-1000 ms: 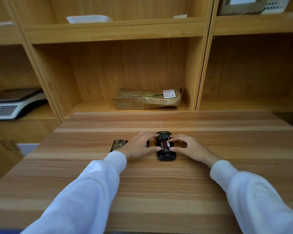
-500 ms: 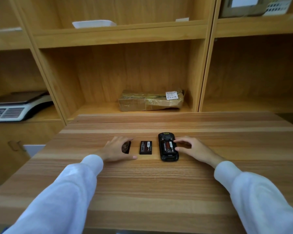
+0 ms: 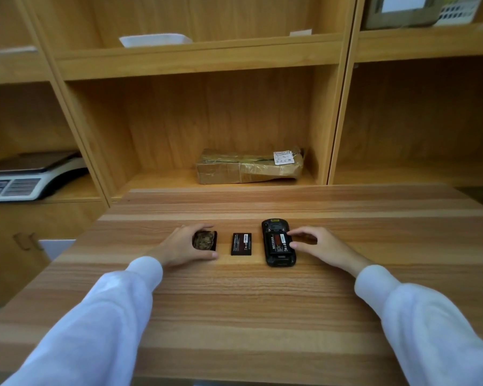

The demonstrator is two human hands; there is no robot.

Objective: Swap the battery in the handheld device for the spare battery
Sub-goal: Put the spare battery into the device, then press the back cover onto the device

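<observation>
My left hand (image 3: pixel 183 247) curls around the back cover (image 3: pixel 205 240), a dark panel with a mottled face lying flat on the wooden table (image 3: pixel 234 302); my thumb sits at its near side and my fingers wrap its far edge, gripping it. My right hand (image 3: pixel 315 243) rests against the right flank of the handheld device (image 3: pixel 278 242), forefinger and thumb tips touching the battery seated in its open back, fingers loosely spread and not closed around anything.

The device lies face down, its long axis running away from me toward the shelves, top end far, bottom end near. The spare battery (image 3: pixel 241 244) lies flat between the cover and the device, apart from both, its long axis also running away from me, parallel to the device.

Counted: one device, two batteries (one seated in the device, one loose on the table), one cover, two hands in white sleeves.

The three items sit in a row across the middle of the table. A broad bare stretch of wood runs from them back to the near edge, crossed only by my forearms. Beyond them the table is bare up to its far edge, which meets the shelving. To the right the top stays open out to its edge; the left edge slants closer to my left arm. In the shelf bay straight ahead lies one taped parcel (image 3: pixel 248 165); a weighing scale (image 3: pixel 25 176) sits in the left bay.
</observation>
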